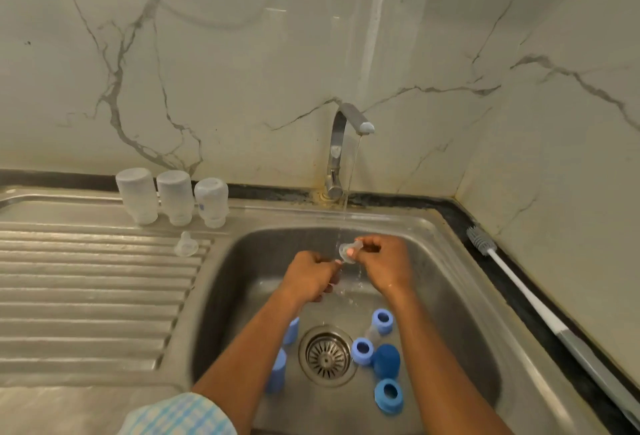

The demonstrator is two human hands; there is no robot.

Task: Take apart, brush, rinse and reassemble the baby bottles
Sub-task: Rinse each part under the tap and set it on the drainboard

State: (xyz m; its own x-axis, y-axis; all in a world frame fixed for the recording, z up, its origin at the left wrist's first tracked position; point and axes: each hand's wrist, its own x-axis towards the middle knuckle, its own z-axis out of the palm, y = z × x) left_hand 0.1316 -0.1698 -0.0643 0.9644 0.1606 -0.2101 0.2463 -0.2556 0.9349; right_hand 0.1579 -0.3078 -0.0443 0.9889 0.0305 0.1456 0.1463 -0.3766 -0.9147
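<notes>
Ribbed steel drainboard, rear: three clear plastic bottle bodies, inverted in a row. The rightmost bears a small blue mark, too small to read. Loose clear silicone teat lies just in front of them.

Steel sink basin: left hand, grip apparently pinching the rim of a second clear silicone teat. Right hand, grip clenched on its tip, under the stream from the chrome tap. Blue plastic rings and caps around the drain.

Dark worktop, right: grey-bristled, white-handled bottle brush.

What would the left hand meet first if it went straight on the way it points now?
The clear nipple that the right hand pinches; the left hand seems to touch its rim, though blur hides the contact.
</notes>
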